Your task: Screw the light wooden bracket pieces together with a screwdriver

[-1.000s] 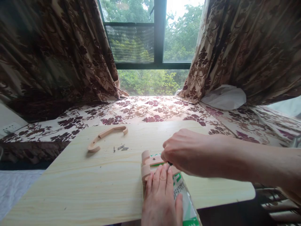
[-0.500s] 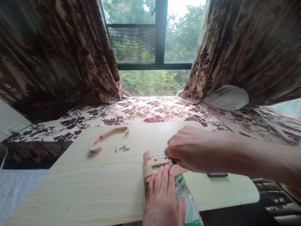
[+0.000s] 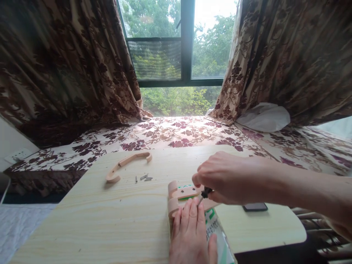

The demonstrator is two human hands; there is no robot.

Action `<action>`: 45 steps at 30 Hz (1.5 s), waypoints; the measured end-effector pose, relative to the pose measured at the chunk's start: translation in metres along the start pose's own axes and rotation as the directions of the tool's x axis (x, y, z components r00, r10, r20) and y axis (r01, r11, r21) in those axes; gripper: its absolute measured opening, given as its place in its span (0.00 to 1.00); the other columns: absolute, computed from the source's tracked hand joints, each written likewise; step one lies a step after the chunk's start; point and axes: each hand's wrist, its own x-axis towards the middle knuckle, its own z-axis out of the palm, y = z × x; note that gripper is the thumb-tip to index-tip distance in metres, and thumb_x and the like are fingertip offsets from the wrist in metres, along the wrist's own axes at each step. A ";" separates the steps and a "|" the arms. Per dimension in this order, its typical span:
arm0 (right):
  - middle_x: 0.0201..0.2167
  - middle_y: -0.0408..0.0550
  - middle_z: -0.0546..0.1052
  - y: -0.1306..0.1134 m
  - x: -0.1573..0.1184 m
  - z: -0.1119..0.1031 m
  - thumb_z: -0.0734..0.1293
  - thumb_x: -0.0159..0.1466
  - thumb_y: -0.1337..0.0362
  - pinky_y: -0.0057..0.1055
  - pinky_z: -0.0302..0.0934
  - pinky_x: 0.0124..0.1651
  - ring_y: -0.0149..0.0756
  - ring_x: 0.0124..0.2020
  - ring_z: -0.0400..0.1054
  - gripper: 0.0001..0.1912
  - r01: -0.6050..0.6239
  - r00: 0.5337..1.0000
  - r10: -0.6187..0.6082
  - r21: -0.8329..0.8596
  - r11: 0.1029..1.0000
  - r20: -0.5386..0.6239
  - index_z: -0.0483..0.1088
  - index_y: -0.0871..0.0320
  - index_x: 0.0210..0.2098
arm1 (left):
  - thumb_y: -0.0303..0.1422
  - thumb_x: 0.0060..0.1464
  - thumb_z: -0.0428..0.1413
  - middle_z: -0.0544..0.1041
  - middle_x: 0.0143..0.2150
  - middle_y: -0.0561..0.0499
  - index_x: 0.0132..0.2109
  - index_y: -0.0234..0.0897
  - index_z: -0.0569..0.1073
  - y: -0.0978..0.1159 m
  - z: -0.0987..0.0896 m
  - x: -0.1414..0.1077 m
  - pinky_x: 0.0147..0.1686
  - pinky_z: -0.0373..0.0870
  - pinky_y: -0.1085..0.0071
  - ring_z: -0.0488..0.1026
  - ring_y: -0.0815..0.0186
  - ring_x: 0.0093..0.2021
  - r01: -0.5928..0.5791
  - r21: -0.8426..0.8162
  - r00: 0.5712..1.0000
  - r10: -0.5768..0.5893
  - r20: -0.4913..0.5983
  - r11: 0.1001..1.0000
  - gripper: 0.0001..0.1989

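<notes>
My left hand [image 3: 189, 229] lies flat, fingers stretched, pressing on a pale wooden piece [image 3: 173, 206] on top of a white and green carton [image 3: 220, 238]. A second wooden piece with screw holes [image 3: 187, 191] sits just behind it on the carton. My right hand [image 3: 220, 178] is closed round the black handle of a screwdriver [image 3: 203, 195], whose shaft slants down to the front piece beside my left fingertips. The tip is partly hidden by my fingers.
A curved wooden piece [image 3: 129, 161] and several screws [image 3: 145, 178] lie on the pale table [image 3: 96, 220], back left. A dark phone-like object [image 3: 255, 207] is partly under my right forearm. Beyond are a flowered cloth [image 3: 176, 132] and a white bag [image 3: 265, 117].
The whole view has shifted slightly, so the scene sits a little lower. My right hand has turned a bit and shows more of the black handle. My left hand stays in place on the wood.
</notes>
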 end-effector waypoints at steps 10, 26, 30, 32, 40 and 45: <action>0.19 0.49 0.73 -0.017 0.009 0.005 0.62 0.56 0.73 0.28 0.43 0.20 0.31 0.18 0.62 0.08 0.080 0.996 -0.080 -0.009 0.997 -0.037 0.73 0.61 0.26 | 0.41 0.57 0.41 0.77 0.45 0.48 0.45 0.34 0.73 0.013 0.012 0.000 0.51 0.58 0.64 0.68 0.60 0.49 0.132 -0.044 0.984 -0.137 -0.111 0.990 0.21; 0.21 0.50 0.75 -0.019 0.006 0.005 0.63 0.55 0.72 0.29 0.43 0.20 0.35 0.20 0.66 0.07 0.033 0.999 -0.032 -0.039 0.999 0.026 0.74 0.59 0.27 | 0.48 0.56 0.46 0.75 0.50 0.49 0.52 0.34 0.69 -0.002 0.002 -0.001 0.48 0.63 0.63 0.70 0.61 0.49 0.005 0.025 1.000 -0.004 -0.029 1.000 0.26; 0.21 0.51 0.76 -0.018 0.009 0.006 0.63 0.55 0.70 0.29 0.44 0.21 0.35 0.20 0.67 0.07 0.010 1.000 -0.009 -0.027 1.000 0.012 0.75 0.60 0.27 | 0.48 0.55 0.47 0.73 0.53 0.49 0.52 0.34 0.69 -0.002 0.003 -0.002 0.49 0.62 0.63 0.69 0.61 0.50 -0.013 0.028 1.000 0.014 -0.014 1.000 0.26; 0.22 0.52 0.77 -0.016 0.009 0.005 0.64 0.54 0.70 0.29 0.44 0.21 0.35 0.21 0.67 0.07 -0.023 1.000 0.023 -0.010 1.000 0.013 0.75 0.61 0.27 | 0.44 0.54 0.48 0.73 0.54 0.50 0.53 0.34 0.68 -0.002 0.003 -0.002 0.49 0.62 0.63 0.69 0.61 0.51 -0.017 0.034 1.000 0.017 -0.001 0.999 0.25; 0.27 0.51 0.78 -0.014 0.003 -0.003 0.63 0.55 0.73 0.29 0.43 0.22 0.34 0.25 0.68 0.08 0.031 0.998 -0.028 -0.050 0.998 0.057 0.74 0.60 0.31 | 0.42 0.52 0.48 0.72 0.54 0.49 0.55 0.32 0.67 -0.003 0.003 -0.004 0.48 0.64 0.63 0.69 0.61 0.52 -0.027 0.057 1.000 0.026 0.014 0.998 0.26; 0.25 0.51 0.77 -0.015 0.008 0.005 0.63 0.56 0.72 0.29 0.44 0.21 0.35 0.23 0.68 0.07 0.023 0.998 -0.021 -0.048 0.999 0.052 0.74 0.60 0.27 | 0.47 0.55 0.47 0.73 0.54 0.49 0.54 0.33 0.68 -0.003 0.003 -0.003 0.47 0.65 0.64 0.70 0.61 0.51 -0.027 0.045 1.000 0.026 0.006 0.999 0.27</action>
